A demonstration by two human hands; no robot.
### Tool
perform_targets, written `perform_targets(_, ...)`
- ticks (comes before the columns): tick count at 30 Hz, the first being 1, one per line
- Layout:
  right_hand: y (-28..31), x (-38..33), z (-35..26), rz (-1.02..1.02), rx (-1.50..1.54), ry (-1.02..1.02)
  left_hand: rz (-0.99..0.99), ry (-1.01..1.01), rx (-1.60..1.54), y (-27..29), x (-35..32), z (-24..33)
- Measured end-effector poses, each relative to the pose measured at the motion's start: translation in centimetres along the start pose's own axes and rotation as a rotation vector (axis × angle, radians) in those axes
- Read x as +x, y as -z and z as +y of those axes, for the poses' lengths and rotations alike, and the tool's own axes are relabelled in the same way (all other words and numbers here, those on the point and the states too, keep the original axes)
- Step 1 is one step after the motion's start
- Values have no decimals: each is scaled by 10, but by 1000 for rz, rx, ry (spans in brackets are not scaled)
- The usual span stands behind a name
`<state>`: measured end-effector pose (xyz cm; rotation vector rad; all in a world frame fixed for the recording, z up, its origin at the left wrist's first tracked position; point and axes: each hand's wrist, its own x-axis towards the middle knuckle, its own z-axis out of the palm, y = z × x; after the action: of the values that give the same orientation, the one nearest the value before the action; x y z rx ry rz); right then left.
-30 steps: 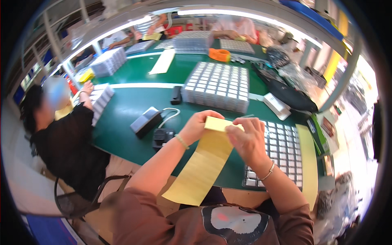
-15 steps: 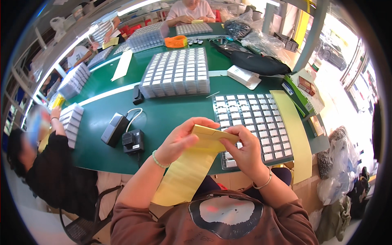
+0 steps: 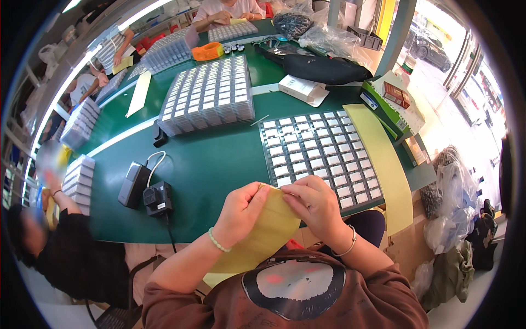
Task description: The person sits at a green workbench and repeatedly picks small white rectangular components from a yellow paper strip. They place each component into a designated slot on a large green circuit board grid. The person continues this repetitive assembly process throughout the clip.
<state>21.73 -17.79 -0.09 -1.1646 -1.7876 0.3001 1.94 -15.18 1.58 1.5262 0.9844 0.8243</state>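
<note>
A long yellow paper strip [image 3: 263,236] hangs between my hands and down toward my lap. My left hand [image 3: 239,213] grips its upper left edge, thumb on top. At the strip's top right corner, my right hand [image 3: 313,207] pinches with thumb and fingertips; exactly what lies between those fingers is partly hidden. Just beyond my hands lies a tray [image 3: 265,156] holding rows of small white square pieces [image 3: 313,153]. Along the tray's right side a second yellow strip [image 3: 378,159] lies flat and droops over the table's near edge.
A tall stack of filled clear trays [image 3: 208,96] stands mid-table. To the left are a grey-black box [image 3: 134,183] and a black power adapter [image 3: 158,198]. A white box [image 3: 303,90], black bag [image 3: 323,70] and green carton [image 3: 386,107] line the right. Co-workers sit left and far.
The folded top of the strip has tipped down, and both hands are now closed on its upper edge. The view has shifted, so the table things appear farther left.
</note>
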Motion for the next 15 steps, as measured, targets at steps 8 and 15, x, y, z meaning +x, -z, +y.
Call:
perform_targets(8, -5, 0, 7, 43, -60, 66, 71, -10, 60, -5, 7, -11)
perform_targets(15, -4, 5, 3, 93, -41, 318, 90, -77, 119, 5, 14, -11)
